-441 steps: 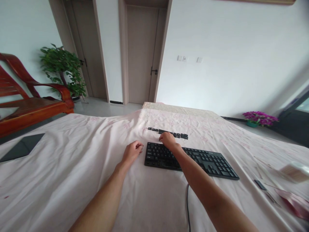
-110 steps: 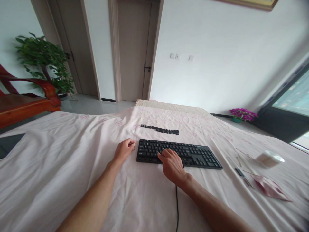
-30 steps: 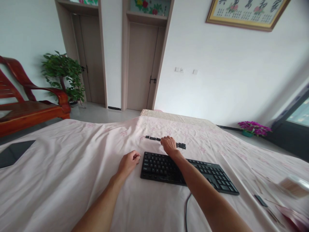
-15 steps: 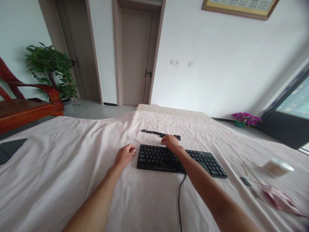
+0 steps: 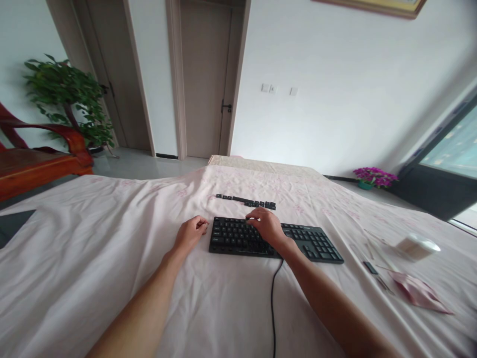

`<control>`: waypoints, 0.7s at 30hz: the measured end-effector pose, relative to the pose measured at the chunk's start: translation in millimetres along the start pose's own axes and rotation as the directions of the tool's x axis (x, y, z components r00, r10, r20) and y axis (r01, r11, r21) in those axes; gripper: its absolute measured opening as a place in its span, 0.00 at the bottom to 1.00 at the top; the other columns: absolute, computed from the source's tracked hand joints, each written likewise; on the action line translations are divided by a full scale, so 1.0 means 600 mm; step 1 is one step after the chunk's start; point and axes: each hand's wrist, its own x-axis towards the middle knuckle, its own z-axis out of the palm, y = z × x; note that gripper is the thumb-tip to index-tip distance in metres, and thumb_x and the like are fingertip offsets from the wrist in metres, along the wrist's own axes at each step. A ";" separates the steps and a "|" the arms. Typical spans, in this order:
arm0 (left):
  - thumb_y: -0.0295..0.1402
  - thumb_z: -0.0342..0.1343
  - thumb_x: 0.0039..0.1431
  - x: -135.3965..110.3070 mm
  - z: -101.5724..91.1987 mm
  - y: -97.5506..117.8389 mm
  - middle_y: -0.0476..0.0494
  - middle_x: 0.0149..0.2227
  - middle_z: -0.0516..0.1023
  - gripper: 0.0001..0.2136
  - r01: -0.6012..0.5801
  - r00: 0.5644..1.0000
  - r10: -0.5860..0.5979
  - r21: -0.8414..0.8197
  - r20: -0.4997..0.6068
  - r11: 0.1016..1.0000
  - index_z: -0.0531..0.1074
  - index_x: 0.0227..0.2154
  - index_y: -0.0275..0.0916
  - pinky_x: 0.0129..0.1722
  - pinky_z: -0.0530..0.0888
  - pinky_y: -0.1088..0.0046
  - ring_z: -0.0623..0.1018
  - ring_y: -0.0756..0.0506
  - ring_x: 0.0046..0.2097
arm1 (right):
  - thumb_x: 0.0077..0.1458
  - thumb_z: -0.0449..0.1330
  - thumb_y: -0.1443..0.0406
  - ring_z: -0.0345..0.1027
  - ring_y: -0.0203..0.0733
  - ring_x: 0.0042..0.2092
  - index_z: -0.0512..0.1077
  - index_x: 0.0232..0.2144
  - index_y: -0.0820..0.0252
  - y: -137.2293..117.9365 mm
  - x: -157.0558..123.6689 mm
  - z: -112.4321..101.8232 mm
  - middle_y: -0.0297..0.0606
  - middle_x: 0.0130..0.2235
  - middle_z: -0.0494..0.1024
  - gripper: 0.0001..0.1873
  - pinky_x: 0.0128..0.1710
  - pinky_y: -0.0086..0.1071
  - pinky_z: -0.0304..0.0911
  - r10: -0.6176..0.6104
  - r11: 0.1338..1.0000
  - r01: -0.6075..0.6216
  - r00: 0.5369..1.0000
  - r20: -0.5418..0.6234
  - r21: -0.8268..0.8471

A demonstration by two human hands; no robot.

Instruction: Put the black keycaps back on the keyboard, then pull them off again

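Observation:
A black keyboard [image 5: 316, 243] lies on the pale pink sheet [image 5: 93, 258] in front of me. My right hand [image 5: 267, 226] hovers over its middle rows, fingers curled down with the tips at the keys; whatever they pinch is hidden. My left hand [image 5: 191, 232] rests on the sheet just off the keyboard's left end in a loose fist, thumb against the forefinger. A row of loose black keycaps [image 5: 246, 201] lies on the sheet just beyond the keyboard.
The keyboard's black cable [image 5: 273, 303] runs toward me. At the right lie a white round container [image 5: 416, 246], a small black piece [image 5: 370, 267] and a pink cloth [image 5: 420, 294]. A dark flat slab [image 5: 13, 223] sits at the left edge, with a wooden chair [image 5: 40, 164] behind.
My right hand has drawn back from the row of loose keycaps and now sits over the keyboard's keys. The left hand has stayed in place.

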 end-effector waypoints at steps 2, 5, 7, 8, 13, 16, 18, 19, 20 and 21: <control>0.38 0.52 0.54 0.000 0.001 -0.001 0.48 0.29 0.79 0.10 -0.005 1.000 0.005 0.005 -0.001 1.000 0.74 0.34 0.40 0.33 0.71 0.77 0.79 0.48 0.31 | 0.56 0.59 0.61 0.68 0.39 0.45 0.79 0.37 0.51 -0.005 -0.035 -0.004 0.33 0.42 0.77 0.09 0.46 0.28 0.60 -0.046 0.998 0.047 0.999 -0.016 0.043; 0.38 0.51 0.54 0.001 0.003 -0.004 0.48 0.30 0.80 0.11 -0.016 1.000 0.016 0.014 -0.007 1.000 0.74 0.35 0.40 0.32 0.71 0.77 0.78 0.49 0.31 | 0.56 0.60 0.62 0.67 0.39 0.44 0.79 0.37 0.49 -0.010 -0.076 -0.009 0.34 0.40 0.76 0.08 0.46 0.30 0.60 -0.068 0.997 0.069 0.997 -0.021 0.042; 0.38 0.51 0.54 0.002 0.003 -0.007 0.48 0.30 0.79 0.11 -0.023 1.000 0.023 0.019 -0.010 1.000 0.74 0.34 0.40 0.32 0.71 0.77 0.78 0.49 0.31 | 0.56 0.60 0.61 0.67 0.40 0.43 0.79 0.37 0.49 -0.013 -0.093 -0.011 0.34 0.39 0.76 0.08 0.46 0.31 0.60 -0.092 0.996 0.093 0.996 -0.020 0.013; 0.38 0.51 0.53 0.002 0.004 -0.008 0.48 0.30 0.79 0.11 -0.029 1.000 0.029 0.019 -0.011 0.999 0.74 0.34 0.40 0.33 0.71 0.77 0.78 0.49 0.31 | 0.56 0.60 0.61 0.67 0.41 0.43 0.79 0.37 0.49 -0.015 -0.099 -0.011 0.35 0.39 0.76 0.08 0.45 0.32 0.60 -0.108 0.994 0.108 0.994 -0.019 -0.006; 0.38 0.51 0.53 0.003 0.004 -0.011 0.49 0.30 0.79 0.10 -0.039 0.999 0.039 0.009 -0.010 0.999 0.74 0.34 0.41 0.33 0.71 0.77 0.79 0.49 0.31 | 0.56 0.61 0.62 0.65 0.40 0.41 0.79 0.38 0.49 -0.020 -0.108 -0.007 0.35 0.38 0.75 0.08 0.43 0.33 0.60 -0.161 0.984 0.159 0.987 -0.015 -0.080; 0.38 0.51 0.53 0.003 0.005 -0.012 0.49 0.30 0.80 0.10 -0.031 0.999 0.031 0.009 -0.015 0.999 0.74 0.34 0.41 0.32 0.71 0.77 0.79 0.49 0.31 | 0.57 0.61 0.61 0.64 0.41 0.40 0.79 0.37 0.49 -0.024 -0.110 -0.005 0.35 0.37 0.75 0.07 0.42 0.33 0.58 -0.168 0.979 0.168 0.986 0.004 -0.113; 0.38 0.51 0.53 0.003 0.005 -0.013 0.49 0.31 0.80 0.10 -0.034 0.999 0.034 0.007 -0.015 0.999 0.74 0.34 0.41 0.32 0.71 0.78 0.79 0.49 0.31 | 0.57 0.60 0.61 0.64 0.40 0.40 0.79 0.36 0.49 -0.027 -0.110 -0.005 0.35 0.37 0.75 0.07 0.41 0.33 0.57 -0.169 0.975 0.170 0.985 0.016 -0.141; 0.38 0.51 0.53 0.003 0.005 -0.013 0.49 0.31 0.80 0.10 -0.038 0.999 0.038 0.005 -0.013 0.999 0.74 0.34 0.41 0.32 0.71 0.78 0.79 0.49 0.31 | 0.57 0.60 0.60 0.64 0.40 0.39 0.79 0.36 0.48 -0.028 -0.111 -0.005 0.35 0.37 0.75 0.07 0.40 0.32 0.56 -0.169 0.973 0.170 0.985 0.021 -0.156; 0.38 0.51 0.53 0.003 0.005 -0.013 0.49 0.31 0.80 0.10 -0.040 0.999 0.040 0.005 -0.012 0.999 0.74 0.35 0.41 0.33 0.71 0.78 0.79 0.49 0.31 | 0.57 0.60 0.60 0.63 0.40 0.39 0.79 0.35 0.48 -0.028 -0.111 -0.006 0.34 0.36 0.75 0.07 0.40 0.32 0.55 -0.170 0.970 0.173 0.985 0.027 -0.172; 0.38 0.51 0.53 0.003 0.005 -0.013 0.49 0.31 0.80 0.10 -0.041 0.999 0.041 0.006 -0.012 0.999 0.74 0.35 0.41 0.33 0.71 0.78 0.79 0.49 0.31 | 0.57 0.60 0.60 0.63 0.39 0.39 0.79 0.35 0.48 -0.029 -0.111 -0.006 0.34 0.36 0.75 0.07 0.40 0.32 0.54 -0.173 0.966 0.176 0.984 0.035 -0.187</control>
